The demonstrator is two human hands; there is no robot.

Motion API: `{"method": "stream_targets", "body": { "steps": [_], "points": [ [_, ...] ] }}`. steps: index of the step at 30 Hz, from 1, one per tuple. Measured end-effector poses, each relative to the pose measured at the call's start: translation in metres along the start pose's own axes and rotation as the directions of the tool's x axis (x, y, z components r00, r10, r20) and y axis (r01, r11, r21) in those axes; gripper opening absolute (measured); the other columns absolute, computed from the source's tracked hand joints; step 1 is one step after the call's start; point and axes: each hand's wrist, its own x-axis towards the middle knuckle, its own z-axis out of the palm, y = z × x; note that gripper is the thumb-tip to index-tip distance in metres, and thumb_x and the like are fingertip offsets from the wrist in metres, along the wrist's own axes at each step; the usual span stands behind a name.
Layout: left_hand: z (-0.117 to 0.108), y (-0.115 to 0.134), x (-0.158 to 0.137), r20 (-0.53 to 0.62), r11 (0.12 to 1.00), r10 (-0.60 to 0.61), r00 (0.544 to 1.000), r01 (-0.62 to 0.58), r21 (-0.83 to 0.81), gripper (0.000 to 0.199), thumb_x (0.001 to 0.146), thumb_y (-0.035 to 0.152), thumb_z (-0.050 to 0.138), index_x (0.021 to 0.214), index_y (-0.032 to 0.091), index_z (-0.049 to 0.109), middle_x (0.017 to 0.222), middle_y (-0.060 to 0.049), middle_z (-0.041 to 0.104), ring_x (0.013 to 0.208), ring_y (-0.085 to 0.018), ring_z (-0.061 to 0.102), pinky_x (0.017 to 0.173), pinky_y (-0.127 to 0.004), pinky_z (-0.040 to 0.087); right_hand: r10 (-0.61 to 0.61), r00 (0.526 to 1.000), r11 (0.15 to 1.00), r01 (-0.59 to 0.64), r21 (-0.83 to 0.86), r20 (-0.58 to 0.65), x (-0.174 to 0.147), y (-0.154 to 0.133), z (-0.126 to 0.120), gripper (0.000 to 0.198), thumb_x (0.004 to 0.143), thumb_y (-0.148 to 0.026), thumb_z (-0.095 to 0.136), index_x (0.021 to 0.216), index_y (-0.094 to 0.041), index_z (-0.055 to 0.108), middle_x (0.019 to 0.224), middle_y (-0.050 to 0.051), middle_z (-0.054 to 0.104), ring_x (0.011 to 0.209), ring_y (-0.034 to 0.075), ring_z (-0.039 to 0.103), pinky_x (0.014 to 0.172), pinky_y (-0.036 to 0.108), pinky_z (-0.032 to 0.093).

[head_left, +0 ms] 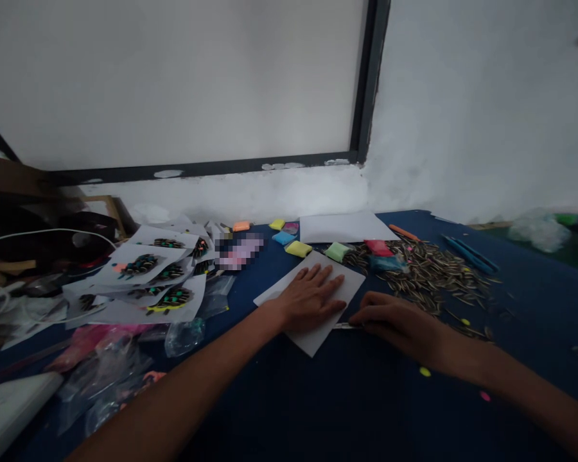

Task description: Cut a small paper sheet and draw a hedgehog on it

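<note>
My left hand (pixel 313 296) lies flat with fingers spread on a white sheet of paper (pixel 313 340), which is set at an angle on the dark blue tabletop. Just right of the paper, my right hand (pixel 397 324) is closed, its fingers pinched at the end of a thin, pale, stick-like thing (pixel 345 326). That thing points toward the paper's lower right edge; its exact kind is hard to make out. Beyond the paper are small packets of coloured clay, among them a yellow packet (pixel 298 249) and a green packet (pixel 338 251).
Striped sunflower seeds (pixel 433 276) spread behind my right hand, beside a blue-handled tool (pixel 469 254) and an orange stick-like thing (pixel 403 232). Stacked paper sheets (pixel 144 266) bearing seed-and-clay figures stand left. Plastic bags (pixel 110 366) lie nearer. More white paper (pixel 349 228) rests by the wall.
</note>
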Motion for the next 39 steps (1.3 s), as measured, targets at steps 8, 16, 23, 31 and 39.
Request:
{"method": "stream_targets", "body": {
  "steps": [8,16,23,31,39],
  "points": [
    [0.000,0.000,0.003,-0.269,0.982,0.139,0.953,-0.097,0.162,0.054,0.091,0.050,0.038,0.132,0.016,0.045,0.142,-0.014,0.039,0.132,-0.029,0.033,0.108,-0.045,0.025,0.001,0.999,1.000,-0.002,-0.010,-0.044,0.003,0.001,0.001,0.026,0.092,-0.021,0.042,0.101,-0.020,0.067,0.101,0.009,0.062,0.093,0.019,0.060,0.081,0.031,0.048],
    [-0.022,-0.003,0.001,-0.196,0.995,0.096,0.976,-0.099,-0.006,0.042,0.093,0.047,0.037,0.116,0.020,0.060,0.127,-0.009,0.055,0.118,-0.022,0.049,0.101,-0.035,0.035,0.015,1.000,1.000,-0.016,-0.027,-0.028,0.002,-0.001,0.000,0.027,0.093,-0.025,0.041,0.101,-0.020,0.067,0.100,0.009,0.062,0.091,0.020,0.060,0.077,0.031,0.049],
    [-0.030,-0.018,0.000,-0.120,0.949,-0.290,0.950,0.301,0.094,0.061,0.083,0.056,0.046,0.125,0.012,0.051,0.125,-0.019,0.053,0.113,-0.034,0.051,0.092,-0.043,0.041,0.043,0.998,0.997,-0.046,-0.060,-0.036,0.001,0.001,0.001,0.028,0.092,-0.022,0.041,0.101,-0.017,0.067,0.096,0.010,0.061,0.086,0.020,0.060,0.074,0.031,0.049],
    [-0.043,-0.029,-0.005,-0.063,0.884,-0.457,0.887,0.461,0.073,0.046,0.074,0.058,0.053,0.085,0.014,0.062,0.104,-0.016,0.062,0.094,-0.030,0.059,0.069,-0.033,0.046,0.035,0.998,0.997,-0.039,-0.072,-0.054,0.000,0.002,0.003,0.028,0.092,-0.022,0.041,0.101,-0.019,0.067,0.096,0.009,0.061,0.085,0.019,0.060,0.073,0.031,0.049],
    [-0.041,-0.033,-0.005,-0.086,0.872,-0.478,0.874,0.484,0.073,0.041,0.074,0.052,0.055,0.090,0.014,0.060,0.100,-0.015,0.063,0.088,-0.028,0.060,0.065,-0.031,0.043,0.011,0.998,0.995,-0.017,-0.099,-0.061,0.000,0.002,0.003,0.028,0.092,-0.022,0.040,0.101,-0.019,0.067,0.096,0.010,0.061,0.085,0.020,0.060,0.072,0.032,0.050]
  ]
}}
